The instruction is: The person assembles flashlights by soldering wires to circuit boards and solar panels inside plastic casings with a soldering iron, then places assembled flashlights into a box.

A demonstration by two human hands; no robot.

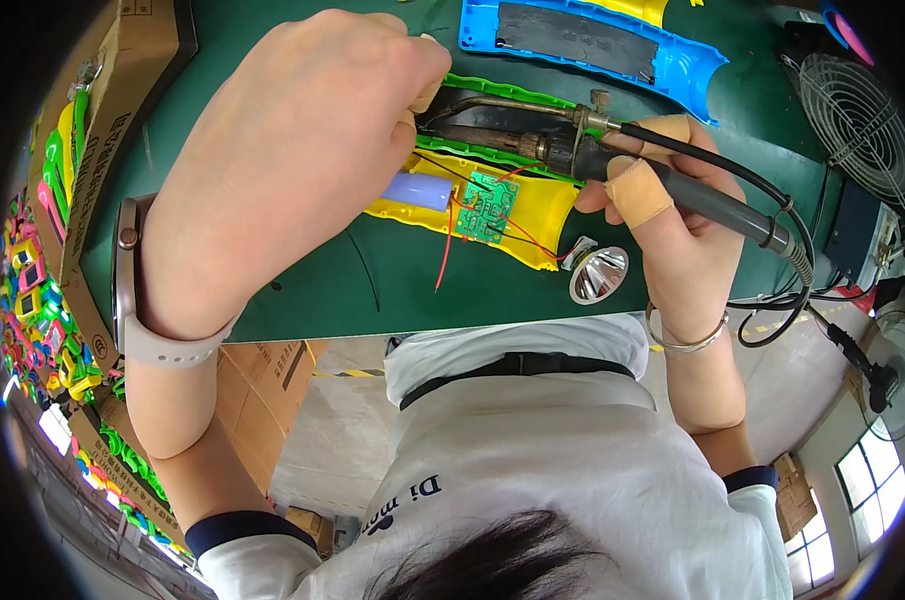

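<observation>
My right hand (678, 205), with tape around its thumb, is closed on the dark handle of a soldering iron (688, 190). The iron has a thin curved metal tube clamped along it and points left. Its tip disappears behind my left hand (323, 130), whose fingers are curled together; what they pinch is hidden. Beneath the iron lies a green plastic half shell (488, 150). Nearer to me, a yellow half shell (545, 220) holds a purple cylindrical battery (420, 190) and a green circuit board (486, 207). Red and black wires run from the board toward a silver reflector (600, 275).
A blue half shell (578, 45) with a dark panel lies at the back. On the right stand a fan with a wire guard (861, 120) and the iron's looping cable (803, 265). A cardboard box (123, 120) borders the left; colourful plastic parts (38, 300) are piled beyond it.
</observation>
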